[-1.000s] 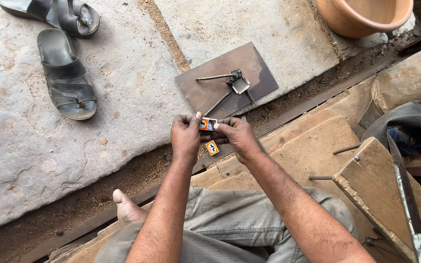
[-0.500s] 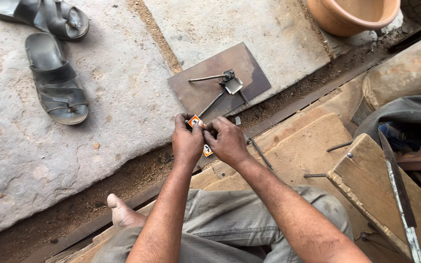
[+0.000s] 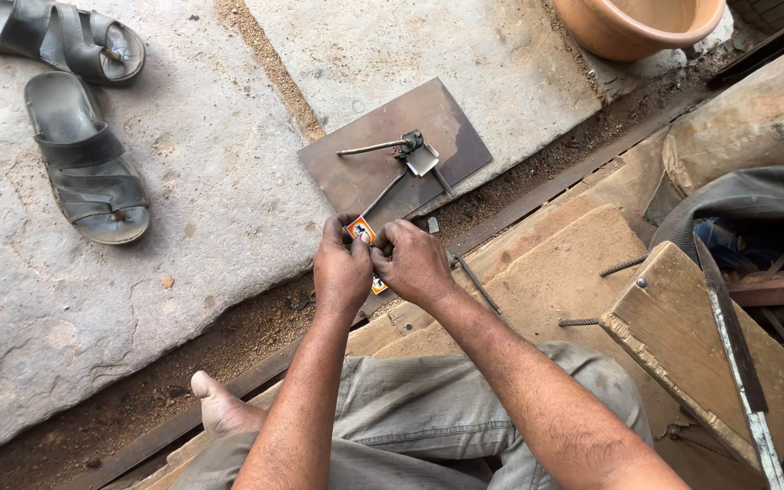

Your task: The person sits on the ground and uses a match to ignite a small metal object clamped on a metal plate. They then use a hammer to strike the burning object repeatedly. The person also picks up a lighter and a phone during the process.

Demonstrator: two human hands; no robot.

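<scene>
A small orange-and-white packet (image 3: 362, 232) sits pinched between both hands, just over the near edge of a dark metal plate (image 3: 451, 122) lying on the stone slab (image 3: 229, 200). The left hand (image 3: 341, 269) closes its fingers on the packet's upper part, thumb pressed in; the right hand (image 3: 413, 263) is curled tight against it from the other side, knuckles touching the left hand, and a second orange corner shows just below the hands. Compared with a second ago, the hands have drawn closer together and now cover most of the packet, where more of its face showed between them before; this reads as the fingers working harder at it, perhaps opening or tearing it.

On the plate lie bent metal rods (image 3: 374, 146) and a small shiny metal clip (image 3: 422, 160). A loose nail (image 3: 478, 285) rests on the wooden boards beside the right wrist. Farther out, two grey sandals (image 3: 88, 172) lie on the slab, a terracotta basin (image 3: 637, 23) stands at the top, and a bare foot (image 3: 220, 408) rests in the sandy gap.
</scene>
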